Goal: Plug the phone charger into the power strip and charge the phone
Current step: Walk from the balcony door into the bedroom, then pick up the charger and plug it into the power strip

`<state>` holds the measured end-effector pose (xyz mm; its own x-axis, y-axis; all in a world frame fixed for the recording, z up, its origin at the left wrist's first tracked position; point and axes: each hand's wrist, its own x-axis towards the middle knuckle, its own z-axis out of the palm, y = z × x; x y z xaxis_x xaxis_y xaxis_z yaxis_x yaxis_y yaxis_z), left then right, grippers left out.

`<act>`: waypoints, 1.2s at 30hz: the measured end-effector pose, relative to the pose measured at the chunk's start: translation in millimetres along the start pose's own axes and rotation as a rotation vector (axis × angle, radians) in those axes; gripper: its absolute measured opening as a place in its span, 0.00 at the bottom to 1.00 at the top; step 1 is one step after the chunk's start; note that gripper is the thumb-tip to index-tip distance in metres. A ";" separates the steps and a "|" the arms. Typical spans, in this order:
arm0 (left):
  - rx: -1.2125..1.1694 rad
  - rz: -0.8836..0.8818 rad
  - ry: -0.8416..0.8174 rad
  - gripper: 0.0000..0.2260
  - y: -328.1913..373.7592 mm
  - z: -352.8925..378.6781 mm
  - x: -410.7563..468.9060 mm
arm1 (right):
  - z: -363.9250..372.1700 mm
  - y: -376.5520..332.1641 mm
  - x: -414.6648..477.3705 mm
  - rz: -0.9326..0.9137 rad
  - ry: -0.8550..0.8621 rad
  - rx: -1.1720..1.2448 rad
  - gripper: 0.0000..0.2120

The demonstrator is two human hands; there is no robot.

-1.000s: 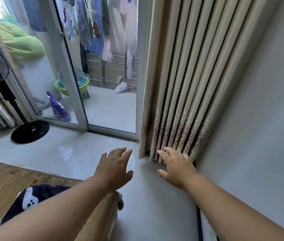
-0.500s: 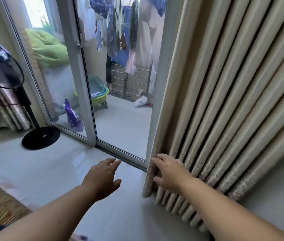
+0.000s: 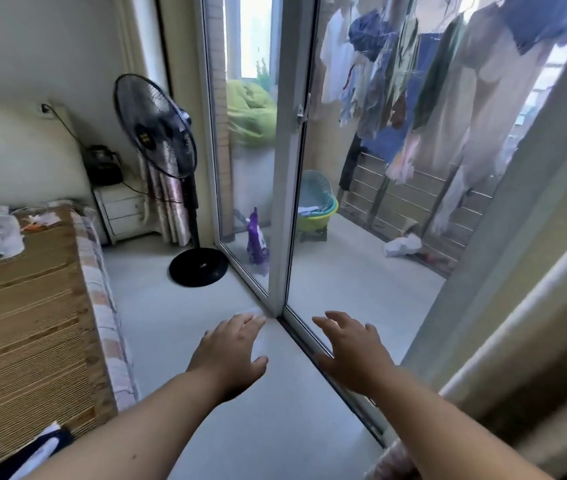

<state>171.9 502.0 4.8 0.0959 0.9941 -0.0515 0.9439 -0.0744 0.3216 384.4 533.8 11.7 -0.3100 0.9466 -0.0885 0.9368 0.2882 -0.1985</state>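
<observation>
Both hands empty, fingers spread: left hand [image 3: 232,355] over glossy pale floor [image 3: 275,427], right hand [image 3: 351,346] over the aluminium sliding-door track [image 3: 313,344]. View has swung left off the pleated curtain [image 3: 517,358]; woven bed mat [image 3: 22,323] and pedestal fan [image 3: 161,133] now visible. Charger, phone, power strip not visible

Bare floor [image 3: 185,327] runs open from the hands toward 11 o'clock, a clear lane between bed and doors. Left hand [image 3: 232,355] and right hand [image 3: 351,351] hover spread and empty, apart from each other, over the floor. Bed [image 3: 25,306] walls off 9 o'clock. Sliding door frame [image 3: 284,202] stands at 12 o'clock. Fan base [image 3: 199,266] blocks the floor at 11 o'clock, just beside the glass. Curtain [image 3: 517,341] crowds 3 o'clock. Nightstand [image 3: 122,209] closes the far corner at 10 o'clock.
</observation>
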 end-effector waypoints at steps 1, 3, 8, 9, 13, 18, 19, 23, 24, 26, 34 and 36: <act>0.005 -0.026 0.004 0.29 -11.6 -0.4 16.7 | 2.1 -1.1 23.7 -0.024 -0.007 -0.007 0.29; 0.014 -0.077 0.007 0.29 -37.0 -3.0 52.8 | 6.3 -5.3 72.4 -0.077 -0.023 -0.040 0.29; 0.034 -0.172 0.003 0.30 -99.8 -25.7 141.0 | 1.9 -23.2 193.7 -0.172 -0.062 -0.067 0.29; 0.035 -0.186 0.007 0.30 -108.9 -32.3 154.8 | 0.1 -28.0 213.0 -0.187 -0.060 -0.073 0.29; 0.015 -0.254 0.063 0.30 -152.2 -59.5 210.4 | -7.8 -55.3 299.6 -0.265 -0.054 -0.087 0.30; 0.000 -0.330 0.124 0.30 -210.8 -85.5 269.7 | -11.5 -95.7 408.5 -0.359 -0.053 -0.095 0.31; 0.002 -0.343 0.130 0.30 -221.9 -90.8 281.8 | -11.8 -103.4 428.8 -0.375 -0.054 -0.094 0.31; -0.006 -0.434 0.177 0.30 -280.9 -114.7 347.4 | -9.1 -137.2 533.1 -0.480 -0.062 -0.096 0.32; 0.004 -0.457 0.178 0.30 -293.4 -120.9 361.9 | -10.2 -145.5 556.4 -0.504 -0.069 -0.107 0.32; 0.022 -0.518 0.201 0.30 -322.8 -137.0 396.6 | -15.5 -166.8 614.1 -0.553 -0.081 -0.108 0.31; -0.069 -0.720 0.288 0.30 -424.8 -193.0 488.5 | -27.9 -265.4 772.8 -0.728 -0.121 -0.119 0.31; -0.055 -0.759 0.301 0.30 -452.6 -204.5 502.2 | -23.2 -288.3 800.7 -0.758 -0.141 -0.126 0.31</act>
<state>-271.8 1051.2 26.8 -0.6592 0.7517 -0.0203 0.7002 0.6234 0.3481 -130.1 1211.9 20.7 -0.8825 0.4600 -0.0976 0.4699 0.8711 -0.1426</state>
